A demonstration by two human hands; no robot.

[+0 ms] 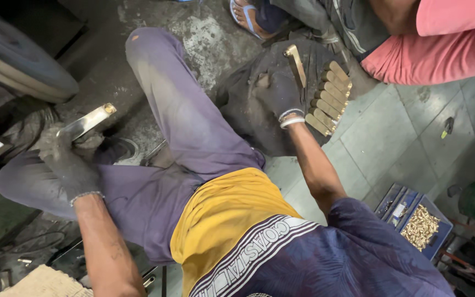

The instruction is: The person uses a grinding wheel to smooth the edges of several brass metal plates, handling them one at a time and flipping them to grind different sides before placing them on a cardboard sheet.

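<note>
The gloved right hand (pixel 284 91) gripped a brass bar (pixel 296 64) just beside the stacked brass bars (pixel 329 98), while the gloved left hand (pixel 67 159), well apart, clutched a polished metal strip (pixel 88 121) angled up-right.

Stained, dusty concrete floor (pixel 204 33) beside pale grey floor tiles (pixel 391 143), dim workshop light.
</note>
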